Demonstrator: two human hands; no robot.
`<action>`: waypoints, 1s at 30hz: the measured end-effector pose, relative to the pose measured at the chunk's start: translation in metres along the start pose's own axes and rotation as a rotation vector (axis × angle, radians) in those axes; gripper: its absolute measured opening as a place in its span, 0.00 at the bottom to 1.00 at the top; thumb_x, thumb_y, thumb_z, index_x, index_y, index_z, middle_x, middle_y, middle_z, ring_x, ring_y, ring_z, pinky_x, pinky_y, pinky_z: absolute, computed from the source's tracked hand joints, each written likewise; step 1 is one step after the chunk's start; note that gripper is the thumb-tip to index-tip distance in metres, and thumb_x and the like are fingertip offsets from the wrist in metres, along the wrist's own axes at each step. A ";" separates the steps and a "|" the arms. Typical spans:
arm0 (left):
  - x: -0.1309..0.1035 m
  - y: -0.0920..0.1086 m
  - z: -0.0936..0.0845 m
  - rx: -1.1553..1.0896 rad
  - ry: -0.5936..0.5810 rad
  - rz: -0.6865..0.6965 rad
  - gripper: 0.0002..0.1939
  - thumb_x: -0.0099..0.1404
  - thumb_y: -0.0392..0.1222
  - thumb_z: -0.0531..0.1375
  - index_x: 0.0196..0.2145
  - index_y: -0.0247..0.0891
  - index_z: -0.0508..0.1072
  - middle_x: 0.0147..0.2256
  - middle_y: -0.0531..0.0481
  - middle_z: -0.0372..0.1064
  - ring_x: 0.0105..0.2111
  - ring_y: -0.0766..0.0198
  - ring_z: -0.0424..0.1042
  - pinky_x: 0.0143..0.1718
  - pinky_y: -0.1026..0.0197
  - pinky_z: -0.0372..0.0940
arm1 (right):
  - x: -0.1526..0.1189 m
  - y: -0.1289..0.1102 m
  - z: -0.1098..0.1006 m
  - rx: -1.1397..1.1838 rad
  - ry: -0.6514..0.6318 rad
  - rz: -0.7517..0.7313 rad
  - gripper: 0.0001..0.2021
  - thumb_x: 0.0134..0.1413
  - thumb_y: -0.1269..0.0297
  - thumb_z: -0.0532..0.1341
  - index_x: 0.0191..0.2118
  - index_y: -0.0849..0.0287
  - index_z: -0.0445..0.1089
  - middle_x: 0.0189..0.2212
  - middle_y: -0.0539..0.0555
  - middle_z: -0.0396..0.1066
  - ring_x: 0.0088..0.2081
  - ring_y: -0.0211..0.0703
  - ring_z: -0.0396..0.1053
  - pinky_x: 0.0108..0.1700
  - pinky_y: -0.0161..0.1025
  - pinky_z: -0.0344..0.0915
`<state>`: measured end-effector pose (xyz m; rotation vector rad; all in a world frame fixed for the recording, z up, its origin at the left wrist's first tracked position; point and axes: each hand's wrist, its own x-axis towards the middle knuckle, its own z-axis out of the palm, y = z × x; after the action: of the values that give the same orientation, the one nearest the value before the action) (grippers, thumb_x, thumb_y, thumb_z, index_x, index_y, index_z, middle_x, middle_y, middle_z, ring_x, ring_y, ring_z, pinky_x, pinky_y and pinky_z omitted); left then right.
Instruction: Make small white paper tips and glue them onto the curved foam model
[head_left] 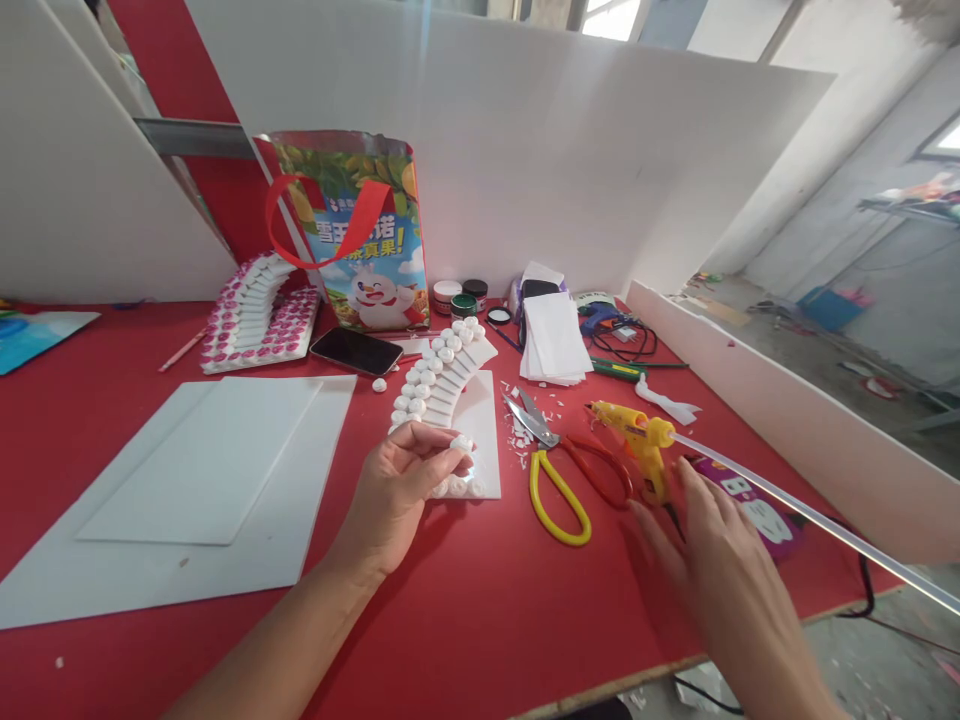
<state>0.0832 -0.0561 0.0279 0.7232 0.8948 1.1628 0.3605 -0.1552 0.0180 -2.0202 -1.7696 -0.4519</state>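
Right now, I have the left hand [401, 490] pinching a small white swirled rosette [462, 443] between thumb and fingers, above the near part of an upright-edged white arch piece's flat white board [481, 425]. Along that board's near edge sit a few more rosettes, and the curved white arch piece [442, 388] carries close-packed rows of them.

My right hand [716, 550] is loose, its fingers spread just beside the handle of a yellow glue gun [636, 428]; I cannot tell whether they touch it. A long translucent glue stick [814, 532] runs out of the gun's back end.

Between the two hands, scissors with one yellow and one red handle [553, 440] lie partly open on the red tabletop [465, 620], near scattered white scraps [520, 434]. Beyond the arch, I see a black phone [357, 351] lying flat and a colourful bag with red straps [375, 270] standing upright.
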 end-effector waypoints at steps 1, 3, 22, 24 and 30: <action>-0.001 0.001 0.003 -0.037 0.010 -0.030 0.15 0.47 0.43 0.78 0.28 0.37 0.78 0.31 0.51 0.77 0.31 0.66 0.76 0.35 0.65 0.73 | -0.002 -0.008 -0.008 0.002 0.042 -0.057 0.24 0.71 0.53 0.52 0.60 0.68 0.65 0.48 0.71 0.74 0.48 0.63 0.74 0.47 0.55 0.71; -0.005 0.002 0.009 -0.110 0.021 -0.093 0.16 0.44 0.43 0.79 0.27 0.36 0.78 0.31 0.50 0.78 0.30 0.67 0.76 0.35 0.66 0.72 | -0.004 -0.028 -0.023 0.087 0.094 -0.197 0.17 0.70 0.61 0.56 0.58 0.65 0.66 0.47 0.66 0.75 0.48 0.58 0.73 0.49 0.50 0.70; -0.030 -0.002 0.039 0.036 -0.033 -0.279 0.18 0.48 0.49 0.77 0.28 0.35 0.77 0.28 0.51 0.75 0.32 0.66 0.73 0.41 0.63 0.69 | 0.043 -0.083 -0.023 0.290 0.033 -0.754 0.17 0.71 0.75 0.48 0.47 0.70 0.74 0.37 0.63 0.75 0.36 0.49 0.67 0.38 0.46 0.68; -0.031 -0.004 0.040 0.041 -0.039 -0.275 0.18 0.48 0.49 0.77 0.28 0.35 0.77 0.28 0.50 0.76 0.33 0.65 0.74 0.41 0.62 0.70 | 0.043 -0.082 -0.022 0.278 0.022 -0.759 0.17 0.71 0.75 0.47 0.46 0.70 0.75 0.37 0.64 0.75 0.36 0.49 0.67 0.38 0.46 0.69; -0.031 -0.002 0.036 0.134 -0.071 -0.234 0.17 0.53 0.52 0.74 0.32 0.35 0.78 0.32 0.46 0.79 0.36 0.60 0.76 0.46 0.57 0.69 | 0.047 -0.084 -0.020 0.253 0.006 -0.770 0.15 0.70 0.76 0.49 0.46 0.70 0.74 0.38 0.64 0.75 0.37 0.51 0.68 0.40 0.47 0.70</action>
<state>0.1116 -0.0876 0.0495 0.7415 0.9760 0.8714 0.2847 -0.1160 0.0665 -1.1130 -2.4195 -0.4176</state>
